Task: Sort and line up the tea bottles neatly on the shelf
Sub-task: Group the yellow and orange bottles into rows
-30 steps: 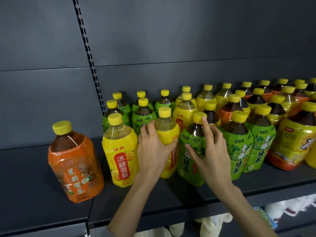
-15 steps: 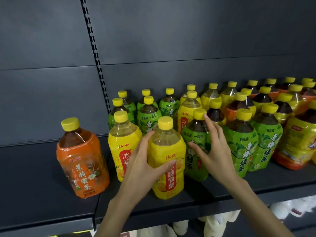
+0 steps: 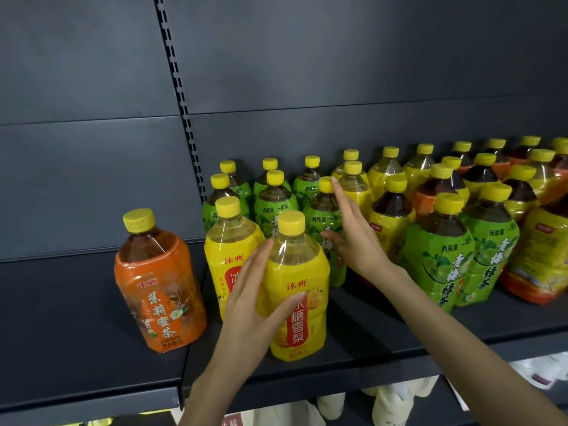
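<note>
Gripping the yellow bottle (image 3: 296, 272) at the shelf (image 3: 399, 339) front, left hand (image 3: 250, 315) wraps thumb and fingers round it; right hand (image 3: 353, 241), at one o'clock, lays spread fingers on a green bottle (image 3: 322, 210). Best slide it upright beside its yellow twin (image 3: 230, 238) at ten o'clock.

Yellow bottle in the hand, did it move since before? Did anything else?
The left hand keeps gripping the yellow bottle and has pulled it forward out of the row, toward the front of the shelf. The right hand stays resting on the green bottle; the orange bottle stayed put.
</note>
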`<state>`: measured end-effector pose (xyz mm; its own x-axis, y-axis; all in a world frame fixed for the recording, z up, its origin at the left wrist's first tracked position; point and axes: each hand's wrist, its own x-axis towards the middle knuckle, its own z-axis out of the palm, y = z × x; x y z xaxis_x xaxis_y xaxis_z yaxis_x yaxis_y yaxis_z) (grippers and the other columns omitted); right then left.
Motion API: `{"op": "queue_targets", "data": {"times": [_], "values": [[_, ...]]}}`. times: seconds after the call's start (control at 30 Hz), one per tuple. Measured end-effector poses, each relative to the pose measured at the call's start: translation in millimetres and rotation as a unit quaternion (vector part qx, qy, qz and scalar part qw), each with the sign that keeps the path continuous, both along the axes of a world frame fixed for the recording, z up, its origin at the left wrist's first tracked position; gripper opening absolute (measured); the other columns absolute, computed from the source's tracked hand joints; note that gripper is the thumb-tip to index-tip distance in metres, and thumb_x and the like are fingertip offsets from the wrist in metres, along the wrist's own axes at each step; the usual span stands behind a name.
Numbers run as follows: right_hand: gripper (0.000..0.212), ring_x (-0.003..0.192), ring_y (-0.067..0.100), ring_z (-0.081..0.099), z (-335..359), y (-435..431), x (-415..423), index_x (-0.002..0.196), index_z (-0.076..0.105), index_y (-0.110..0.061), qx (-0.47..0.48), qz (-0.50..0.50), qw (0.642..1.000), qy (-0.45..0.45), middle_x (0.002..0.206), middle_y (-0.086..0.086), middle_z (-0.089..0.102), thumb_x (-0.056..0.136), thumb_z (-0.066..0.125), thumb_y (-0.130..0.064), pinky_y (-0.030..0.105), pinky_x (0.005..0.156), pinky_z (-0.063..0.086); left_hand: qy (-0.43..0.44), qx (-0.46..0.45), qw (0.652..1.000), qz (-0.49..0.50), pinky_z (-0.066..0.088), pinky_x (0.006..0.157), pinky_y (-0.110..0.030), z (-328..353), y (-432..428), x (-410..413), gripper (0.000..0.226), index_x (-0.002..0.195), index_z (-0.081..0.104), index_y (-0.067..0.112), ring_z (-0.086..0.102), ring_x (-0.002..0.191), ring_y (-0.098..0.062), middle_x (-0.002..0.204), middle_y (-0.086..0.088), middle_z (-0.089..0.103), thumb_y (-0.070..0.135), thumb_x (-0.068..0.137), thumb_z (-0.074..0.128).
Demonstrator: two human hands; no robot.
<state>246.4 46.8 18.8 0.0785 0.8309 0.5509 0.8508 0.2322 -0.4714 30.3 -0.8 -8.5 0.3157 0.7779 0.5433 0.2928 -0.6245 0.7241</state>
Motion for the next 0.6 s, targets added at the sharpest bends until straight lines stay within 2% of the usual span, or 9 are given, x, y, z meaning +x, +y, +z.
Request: {"op": "queue_targets", "data": {"times": [0.17, 0.27, 0.4, 0.5, 0.6], "values": [[0.103, 0.138, 0.025, 0.03, 1, 12, -2, 0.145, -0.011, -0.042, -0.015, -0.001, 1.0, 0.008, 0.154, 0.007, 0.021, 0.086, 0.064, -0.003, 0.042, 0.108, 0.033, -0.005, 0.029, 1.0, 0.008, 0.026, 0.106, -0.019, -6, -3, 4, 0.072, 0.131, 0.01, 0.07, 0.015, 0.135, 0.014, 0.143, 0.041, 0.015, 0.058, 0.078, 0.057], [0.103, 0.14, 0.026, 0.026, 4, 18, 2, 0.148, -0.007, -0.039, -0.031, 0.009, 0.999, 0.021, 0.154, 0.007, 0.02, 0.085, 0.065, -0.001, 0.044, 0.11, 0.031, 0.006, 0.035, 0.999, 0.025, 0.022, 0.103, -0.013, -9, -3, 6, 0.068, 0.133, 0.007, 0.07, 0.011, 0.137, 0.013, 0.147, 0.037, 0.01, 0.067, 0.079, 0.049], [0.104, 0.142, 0.026, 0.021, 13, 24, 3, 0.149, -0.006, -0.036, -0.068, 0.021, 0.997, 0.033, 0.156, 0.005, 0.015, 0.083, 0.067, -0.002, 0.043, 0.112, 0.026, 0.045, 0.118, 0.99, 0.061, 0.018, 0.106, -0.017, -14, -5, 8, 0.06, 0.141, 0.007, 0.059, 0.01, 0.14, 0.005, 0.153, 0.028, 0.006, 0.059, 0.09, 0.037], [0.107, 0.142, 0.026, 0.021, 30, 21, 9, 0.149, -0.002, -0.036, -0.141, 0.046, 0.989, 0.007, 0.157, 0.007, 0.015, 0.079, 0.073, -0.008, 0.043, 0.113, 0.026, 0.068, 0.181, 0.977, 0.087, 0.014, 0.11, -0.025, -19, -4, 12, 0.055, 0.147, 0.012, 0.045, 0.013, 0.143, -0.007, 0.157, 0.012, 0.008, 0.044, 0.097, 0.035], [0.084, 0.141, 0.027, 0.025, 63, 20, 26, 0.149, 0.019, -0.03, -0.173, 0.036, 0.983, -0.048, 0.154, 0.009, 0.024, 0.083, 0.07, -0.019, 0.043, 0.115, 0.026, 0.069, 0.194, 0.974, 0.092, 0.015, 0.112, -0.019, -21, -2, 12, 0.053, 0.147, 0.017, 0.04, 0.016, 0.143, -0.012, 0.157, 0.005, 0.012, 0.043, 0.098, 0.035]]}}
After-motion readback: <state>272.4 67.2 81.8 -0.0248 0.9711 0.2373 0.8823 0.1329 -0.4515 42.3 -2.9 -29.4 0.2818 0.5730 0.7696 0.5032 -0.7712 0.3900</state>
